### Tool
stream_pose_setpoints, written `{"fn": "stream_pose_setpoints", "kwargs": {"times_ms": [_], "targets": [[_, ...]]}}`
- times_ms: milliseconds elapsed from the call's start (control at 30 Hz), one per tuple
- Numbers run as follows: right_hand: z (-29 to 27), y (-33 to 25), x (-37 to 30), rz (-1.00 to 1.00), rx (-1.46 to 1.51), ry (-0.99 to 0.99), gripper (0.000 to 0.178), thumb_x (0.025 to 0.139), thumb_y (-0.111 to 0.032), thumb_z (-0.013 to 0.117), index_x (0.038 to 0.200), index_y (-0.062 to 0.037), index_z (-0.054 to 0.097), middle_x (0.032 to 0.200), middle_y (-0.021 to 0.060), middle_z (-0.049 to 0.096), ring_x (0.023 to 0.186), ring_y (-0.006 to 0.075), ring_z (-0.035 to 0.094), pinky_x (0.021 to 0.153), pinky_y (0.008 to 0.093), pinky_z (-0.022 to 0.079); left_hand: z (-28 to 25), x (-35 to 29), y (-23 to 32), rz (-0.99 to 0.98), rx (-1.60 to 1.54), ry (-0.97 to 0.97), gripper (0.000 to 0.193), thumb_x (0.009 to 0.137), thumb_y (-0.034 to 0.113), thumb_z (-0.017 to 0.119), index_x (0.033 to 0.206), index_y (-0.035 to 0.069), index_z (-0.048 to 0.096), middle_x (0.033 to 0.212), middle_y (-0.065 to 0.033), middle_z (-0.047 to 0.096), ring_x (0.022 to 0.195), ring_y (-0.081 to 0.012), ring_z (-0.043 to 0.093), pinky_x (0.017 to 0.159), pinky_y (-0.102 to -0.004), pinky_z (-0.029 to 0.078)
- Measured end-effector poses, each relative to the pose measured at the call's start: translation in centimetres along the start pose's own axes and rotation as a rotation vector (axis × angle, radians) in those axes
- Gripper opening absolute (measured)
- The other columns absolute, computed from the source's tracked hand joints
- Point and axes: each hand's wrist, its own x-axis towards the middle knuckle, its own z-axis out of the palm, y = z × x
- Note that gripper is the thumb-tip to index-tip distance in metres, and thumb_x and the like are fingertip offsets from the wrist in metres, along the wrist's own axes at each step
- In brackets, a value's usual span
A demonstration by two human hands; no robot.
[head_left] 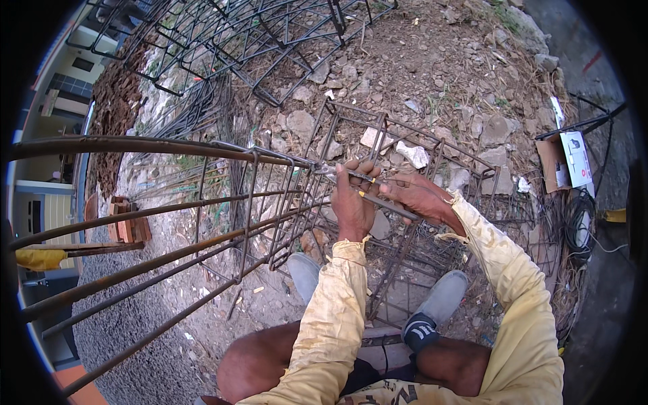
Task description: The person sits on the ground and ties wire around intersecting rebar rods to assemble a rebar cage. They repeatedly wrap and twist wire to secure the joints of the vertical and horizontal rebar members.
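Observation:
A pair of pincers [368, 196] with dark, yellow-marked handles spans my two hands, its jaws against the end of a rebar cage [253, 192]. My left hand [354, 210] is closed around the tool just behind the jaws, thumb up along it. My right hand [417, 197] closes on the handles from the right. Any tie wire at the jaws is too small to make out. The cage's long rusty bars run off to the left, with square stirrups around them near my hands.
Another rebar frame [405, 128] lies on the rubble just beyond and beneath my hands. More black cages [250, 40] are stacked at the far left. An opened cardboard box [567, 162] sits at the right by a coil of cable [579, 226]. Bricks [128, 219] stand beside gravel [135, 337].

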Motion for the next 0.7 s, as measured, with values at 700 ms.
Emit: {"fn": "stream_pose_setpoints", "kwargs": {"times_ms": [700], "targets": [[3.2,2.7,2.2,-0.675,-1.177,0.674,0.054,0.082,-0.03,0.066,0.125,-0.0014,0.051,0.121,0.021,0.053,0.114,0.0406,0.051,0.101,0.056,0.034,0.1,3.0,-2.4,0.146,0.319,0.175,0.044,0.104,0.04,0.035,0.105,0.0,0.053,0.099,-0.0138,0.065,0.082,-0.0207,0.062,0.073,-0.0339,0.051]]}}
